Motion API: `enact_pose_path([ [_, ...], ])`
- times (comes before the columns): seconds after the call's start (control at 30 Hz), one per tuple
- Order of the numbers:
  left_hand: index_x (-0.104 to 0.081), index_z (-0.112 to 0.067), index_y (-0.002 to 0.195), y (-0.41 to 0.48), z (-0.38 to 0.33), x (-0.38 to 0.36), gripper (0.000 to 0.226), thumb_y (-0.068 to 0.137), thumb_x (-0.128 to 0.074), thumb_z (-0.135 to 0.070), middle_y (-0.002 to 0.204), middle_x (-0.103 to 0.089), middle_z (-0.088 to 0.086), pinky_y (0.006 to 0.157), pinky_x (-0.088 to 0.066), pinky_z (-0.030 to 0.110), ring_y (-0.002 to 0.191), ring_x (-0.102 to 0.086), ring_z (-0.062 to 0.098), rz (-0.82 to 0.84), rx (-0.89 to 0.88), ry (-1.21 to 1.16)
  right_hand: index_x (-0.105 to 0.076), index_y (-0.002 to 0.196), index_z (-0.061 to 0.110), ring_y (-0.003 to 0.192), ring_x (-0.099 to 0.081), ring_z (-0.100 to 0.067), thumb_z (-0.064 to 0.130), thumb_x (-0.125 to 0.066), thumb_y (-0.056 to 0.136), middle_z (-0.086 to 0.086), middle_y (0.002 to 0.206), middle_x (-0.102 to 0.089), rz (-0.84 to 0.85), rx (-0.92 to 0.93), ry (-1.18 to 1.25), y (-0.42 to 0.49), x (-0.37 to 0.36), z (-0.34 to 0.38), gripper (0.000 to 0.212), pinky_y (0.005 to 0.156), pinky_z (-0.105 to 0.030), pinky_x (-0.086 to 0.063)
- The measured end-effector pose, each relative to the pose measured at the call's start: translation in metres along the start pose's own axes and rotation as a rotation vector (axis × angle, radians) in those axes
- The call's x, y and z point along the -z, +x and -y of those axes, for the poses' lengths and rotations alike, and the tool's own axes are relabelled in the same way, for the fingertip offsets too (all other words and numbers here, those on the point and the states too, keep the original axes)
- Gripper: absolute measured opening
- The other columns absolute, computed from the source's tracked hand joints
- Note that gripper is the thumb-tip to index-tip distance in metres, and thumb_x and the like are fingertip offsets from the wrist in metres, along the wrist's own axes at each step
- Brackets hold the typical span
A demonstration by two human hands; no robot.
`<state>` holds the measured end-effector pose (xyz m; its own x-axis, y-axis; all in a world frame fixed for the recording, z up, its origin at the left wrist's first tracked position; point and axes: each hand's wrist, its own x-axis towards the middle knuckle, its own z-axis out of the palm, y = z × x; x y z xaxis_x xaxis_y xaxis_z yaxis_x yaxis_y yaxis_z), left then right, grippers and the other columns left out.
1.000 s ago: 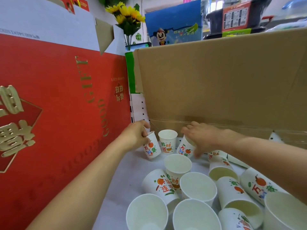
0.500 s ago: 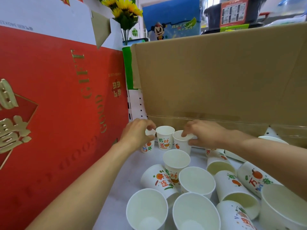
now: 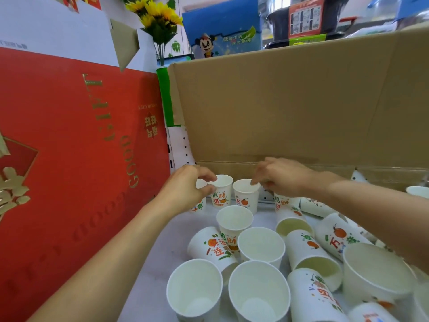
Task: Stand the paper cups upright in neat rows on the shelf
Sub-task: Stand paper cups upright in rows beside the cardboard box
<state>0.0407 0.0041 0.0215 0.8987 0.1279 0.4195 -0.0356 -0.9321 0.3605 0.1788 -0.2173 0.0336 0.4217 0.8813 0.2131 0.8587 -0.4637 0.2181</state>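
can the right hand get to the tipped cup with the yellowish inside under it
Probably yes. The tipped cup lies under the right hand with nothing over it, though that hand must release the upright cup whose rim it pinches. The left hand grips the corner cup.

Left side: a tall red panel [image 3: 69, 159] with gold lettering, set sideways, stands upright along the shelf [image 3: 148, 270]. A white board [image 3: 58, 26] rises above it.

Rear: a plain brown cardboard wall [image 3: 290, 101] spans the full width, with a fold line near its base. A green strip [image 3: 163, 96] runs down its left edge. A white perforated panel [image 3: 180, 145] shows in the corner between the red panel and the cardboard.

The shelf floor is pale and matte.

Beyond the cardboard are yellow sunflowers [image 3: 157, 17], a blue sign [image 3: 222, 33] with a cartoon figure, and a black tub [image 3: 306, 19] with a red label.

Lighting is bright and even.
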Motion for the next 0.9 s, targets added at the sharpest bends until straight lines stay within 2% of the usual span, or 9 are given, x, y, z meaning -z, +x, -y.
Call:
enact_pose_path([
  [0.1,-0.068,-0.036,0.108,-0.001,-0.019,0.000,0.027,0.082,-0.071,-0.041,0.108,-0.064,-0.026,0.087,-0.044,0.022,0.103,-0.054,-0.009,0.128,-0.098,-0.131,-0.063,0.120,0.036,0.104,-0.052,-0.006,0.018,-0.053,0.093,0.020,0.114,-0.057,-0.021,-0.052,0.145,-0.019,0.023,-0.013,0.034,0.084,-0.029,-0.047],
  [0.2,-0.065,-0.041,0.113,0.001,-0.042,-0.003,0.038,0.078,-0.067,-0.057,0.114,-0.061,-0.030,0.090,-0.046,0.025,0.106,-0.053,-0.011,0.324,-0.138,-0.190,-0.063,0.119,0.034,0.099,-0.057,0.001,0.017,-0.058,0.092,0.023,0.114,-0.059,0.113,-0.181,0.328,-0.048,0.042,-0.028,0.033,0.088,-0.022,-0.048],
  [0.3,-0.065,-0.036,0.116,0.011,-0.060,-0.009,0.032,0.086,-0.064,-0.047,0.111,-0.060,-0.028,0.086,-0.045,0.019,0.105,-0.052,-0.009,0.310,-0.190,-0.136,-0.063,0.116,0.032,0.093,-0.062,-0.007,0.025,-0.052,0.095,0.018,0.109,-0.064,0.224,-0.311,0.167,-0.070,0.046,-0.037,0.025,0.083,-0.028,-0.052],
  [0.4,-0.067,-0.030,0.113,0.026,-0.081,-0.018,0.023,0.091,-0.062,-0.033,0.105,-0.062,-0.024,0.074,-0.037,0.002,0.092,-0.051,-0.016,0.278,-0.314,-0.085,-0.066,0.100,0.028,0.073,-0.059,-0.008,0.036,-0.053,0.093,0.014,0.081,-0.061,0.283,-0.433,0.048,-0.084,0.046,-0.043,0.017,0.067,-0.027,-0.050],
  [0.47,-0.066,-0.029,0.117,0.041,-0.096,-0.031,0.025,0.092,-0.060,-0.030,0.115,-0.064,-0.014,0.089,-0.042,0.018,0.102,-0.053,-0.003,0.287,-0.383,0.045,-0.066,0.079,0.022,0.062,-0.058,-0.010,0.043,-0.055,0.090,0.010,0.070,-0.060,0.273,-0.531,0.002,-0.092,0.045,-0.047,0.026,0.060,-0.028,-0.050],
  [0.53,-0.062,-0.033,0.122,0.056,-0.108,-0.045,0.029,0.093,-0.059,-0.034,0.122,-0.062,-0.012,0.096,-0.037,0.032,0.115,-0.049,0.010,0.291,-0.437,0.278,-0.056,0.063,0.019,0.051,-0.053,-0.011,0.050,-0.053,0.089,0.008,0.060,-0.056,0.247,-0.614,-0.013,-0.099,0.038,-0.048,0.041,0.054,-0.026,-0.049],
  [0.6,-0.062,-0.035,0.121,0.067,-0.114,-0.057,0.029,0.092,-0.060,-0.037,0.120,-0.062,-0.013,0.093,-0.033,0.033,0.116,-0.047,0.012,0.288,-0.512,0.460,-0.050,0.063,0.020,0.051,-0.051,-0.009,0.055,-0.053,0.088,0.008,0.059,-0.054,0.241,-0.634,-0.016,-0.103,0.024,-0.046,0.044,0.053,-0.025,-0.048],
  [0.7,-0.069,-0.034,0.110,0.076,-0.114,-0.065,0.022,0.088,-0.064,-0.036,0.104,-0.068,-0.013,0.087,-0.032,0.032,0.105,-0.051,0.011,0.264,-0.565,0.507,-0.044,0.064,0.022,0.053,-0.050,-0.007,0.056,-0.056,0.086,0.008,0.060,-0.053,0.154,-0.666,-0.027,-0.104,0.003,-0.043,0.042,0.050,-0.023,-0.038],
  [0.9,-0.072,-0.032,0.100,0.082,-0.106,-0.073,0.016,0.086,-0.065,-0.036,0.092,-0.069,-0.014,0.081,-0.031,0.031,0.092,-0.049,0.009,0.203,-0.604,0.494,-0.060,0.070,0.018,0.061,-0.059,-0.012,0.037,-0.065,0.081,0.006,0.063,-0.062,0.042,-0.798,0.108,-0.097,-0.010,-0.045,0.023,0.053,-0.024,-0.041],
])
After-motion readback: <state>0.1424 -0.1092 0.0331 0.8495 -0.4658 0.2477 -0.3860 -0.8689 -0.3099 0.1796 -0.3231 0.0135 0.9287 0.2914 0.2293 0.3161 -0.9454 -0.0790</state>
